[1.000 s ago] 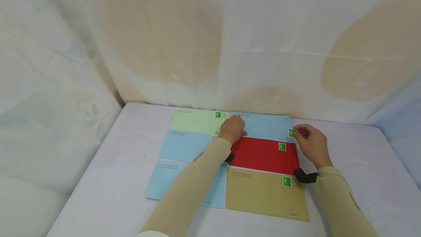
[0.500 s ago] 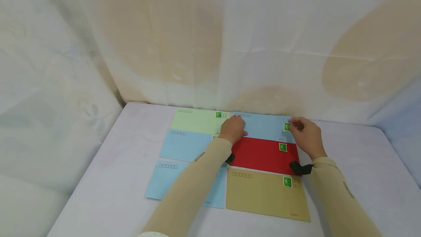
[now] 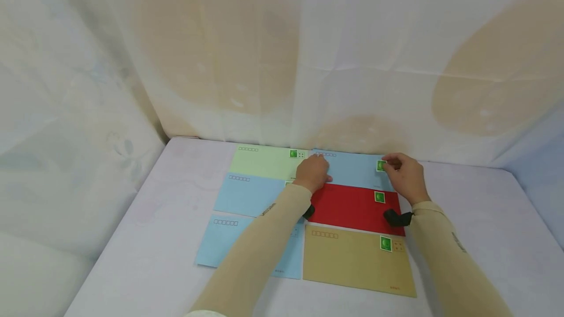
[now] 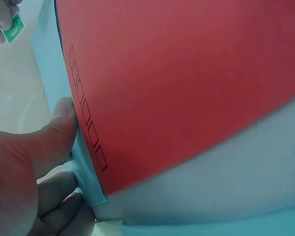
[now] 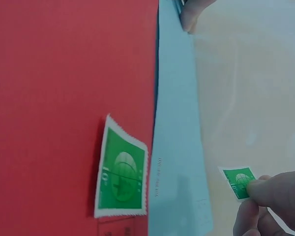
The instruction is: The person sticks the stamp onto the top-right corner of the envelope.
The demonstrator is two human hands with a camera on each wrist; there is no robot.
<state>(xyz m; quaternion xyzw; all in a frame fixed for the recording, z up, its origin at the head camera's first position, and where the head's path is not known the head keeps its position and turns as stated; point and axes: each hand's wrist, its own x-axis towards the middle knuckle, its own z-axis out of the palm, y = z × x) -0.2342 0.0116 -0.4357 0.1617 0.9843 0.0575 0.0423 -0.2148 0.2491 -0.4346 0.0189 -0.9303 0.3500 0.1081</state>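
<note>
My left hand point(image 3: 311, 172) rests on the left end of the far-right blue envelope point(image 3: 352, 170), thumb and fingertips pressing on it in the left wrist view. Between thumb and fingers, my right hand point(image 3: 406, 176) pinches a green postage stamp point(image 5: 237, 182) with a white border. That stamp overlaps the blue envelope's right end in the head view. Just in front lies a red envelope point(image 3: 348, 209), carrying another green stamp point(image 5: 122, 172) with slightly raised edges, close to its upper right corner.
A tan envelope point(image 3: 348, 260) with a stamp point(image 3: 386, 243) lies nearest on the right. The left column has a pale green envelope point(image 3: 264, 161), stamped too, and two blue envelopes point(image 3: 248, 194), partly under the left forearm. A patterned curtain point(image 3: 273, 62) hangs behind the white table point(image 3: 163, 199).
My right hand has carried the stamp leftward and slightly away, from beyond the blue envelope's right edge to over its right end. The left hand has stayed put.
</note>
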